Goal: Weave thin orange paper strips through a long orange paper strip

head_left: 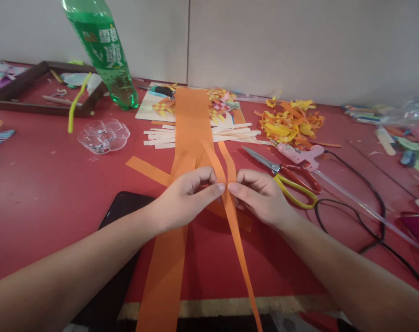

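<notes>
My left hand (pixel 191 196) pinches a narrow orange paper strip (pixel 237 235) between thumb and forefinger. Facing it, my right hand (pixel 261 196) is closed on the same paper, its thumb tip almost touching the left one. Above the fingers the paper shows as two narrow lengths; below, a long tail hangs past the table's front edge. Beneath my hands lies a wide orange paper band (pixel 191 117), running from the back of the table toward the front edge. A short orange strip (pixel 149 170) lies crosswise by my left hand.
Scissors (pixel 295 182) and a pink glue gun (pixel 301 157) with a black cord lie at right. Behind are yellow and orange scraps (pixel 292 122) and pale strips (pixel 161 137). A green bottle (pixel 105 55), clear dish (pixel 103 136), dark frame (pixel 29 108) and black phone (pixel 115 258) occupy the left.
</notes>
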`<state>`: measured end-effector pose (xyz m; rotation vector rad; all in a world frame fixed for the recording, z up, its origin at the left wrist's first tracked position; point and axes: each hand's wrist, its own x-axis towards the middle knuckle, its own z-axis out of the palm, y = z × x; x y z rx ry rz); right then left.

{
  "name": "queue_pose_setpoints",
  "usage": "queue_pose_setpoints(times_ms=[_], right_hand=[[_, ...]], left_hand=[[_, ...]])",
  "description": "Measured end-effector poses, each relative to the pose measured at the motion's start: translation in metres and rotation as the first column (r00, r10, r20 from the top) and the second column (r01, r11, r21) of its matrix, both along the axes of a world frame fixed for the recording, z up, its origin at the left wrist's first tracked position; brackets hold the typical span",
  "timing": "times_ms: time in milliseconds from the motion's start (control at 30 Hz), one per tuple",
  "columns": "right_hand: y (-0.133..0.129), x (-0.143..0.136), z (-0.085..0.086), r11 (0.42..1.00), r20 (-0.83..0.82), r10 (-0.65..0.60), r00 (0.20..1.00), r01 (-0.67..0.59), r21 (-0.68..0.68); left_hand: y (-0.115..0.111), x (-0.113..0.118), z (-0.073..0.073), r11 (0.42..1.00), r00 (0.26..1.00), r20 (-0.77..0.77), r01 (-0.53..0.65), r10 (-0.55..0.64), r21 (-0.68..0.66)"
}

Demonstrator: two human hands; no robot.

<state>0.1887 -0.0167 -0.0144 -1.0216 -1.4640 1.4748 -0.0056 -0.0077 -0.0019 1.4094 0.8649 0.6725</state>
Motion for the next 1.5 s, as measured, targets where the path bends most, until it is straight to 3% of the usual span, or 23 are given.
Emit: queue_pose_setpoints(times_ms=[233, 467, 633, 1000, 1267, 1500], right_hand=[[0.0019, 0.0012, -0.0063, 0.998, -0.026, -0.066, 0.998, 0.065, -0.013], [0.0, 0.0025, -0.0051, 0.998, -0.056, -0.02, 0.998, 0.016, -0.063], [-0.0015, 0.0026, -0.0047, 0.992, -0.052, 0.052, 0.997, -0.058, -0.109], [-0.0004, -0.0004, 0.0011, 0.999, 0.0, -0.022, 1.0, 0.022, -0.023], [-0.0014, 0.0005, -0.0032, 0.996, -0.044, -0.052, 0.998, 0.048, -0.079], [-0.003, 0.0039, -0.0059, 0.996, -0.052, 0.015, 0.999, -0.019, -0.084]], left_hand=[[0.0006, -0.0003, 0.0009, 0.997, 0.999, 0.034, -0.029, 0.031, -0.074], [-0.0017, -0.0018, 0.0055, 0.979, 0.991, 0.06, 0.124, -0.115, -0.164], [-0.0016, -0.0019, 0.0045, 0.986, 0.995, 0.044, 0.091, -0.086, -0.14], [0.0008, -0.0002, -0.0007, 0.989, 0.997, 0.076, 0.028, -0.017, -0.147], [-0.0015, -0.002, 0.005, 0.979, 0.99, 0.071, 0.132, -0.122, -0.156], [-0.0013, -0.0011, 0.0053, 0.986, 0.996, 0.026, 0.089, -0.086, -0.14]])
